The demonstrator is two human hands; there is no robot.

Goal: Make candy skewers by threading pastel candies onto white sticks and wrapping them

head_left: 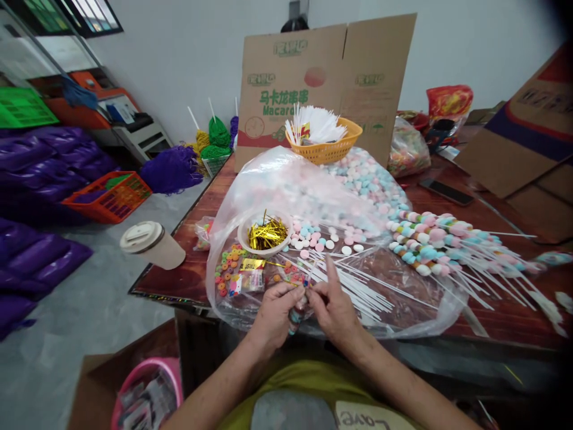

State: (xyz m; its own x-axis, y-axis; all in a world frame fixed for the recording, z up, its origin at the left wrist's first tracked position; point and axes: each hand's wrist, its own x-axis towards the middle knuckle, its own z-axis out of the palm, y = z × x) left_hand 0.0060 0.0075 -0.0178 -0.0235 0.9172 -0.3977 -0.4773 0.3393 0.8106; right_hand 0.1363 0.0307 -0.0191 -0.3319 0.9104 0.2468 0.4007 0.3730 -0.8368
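My left hand [274, 315] is closed round a small plastic-wrapped candy skewer [294, 319] with coloured pieces, its lower end hanging below the fingers. Close beside it, my right hand [335, 306] pinches at the top of the wrapper, index finger pointing up. A thin gold strip, seemingly a twist tie, shows at the fingertips; its exact hold is too small to tell. Just beyond the hands stands a white bowl [242, 239] of gold twist ties [267, 232]. White sticks [353, 291] lie to the right, and pink, blue and white candies [320, 239] are scattered behind.
Finished-looking candy skewers [430, 236] are piled at the right. A big clear bag [286, 179] of candies spreads across the table, with a yellow basket [322, 154] of white sticks behind. A lidded cup [154, 243] stands by the left edge; a phone [446, 192] lies at the right.
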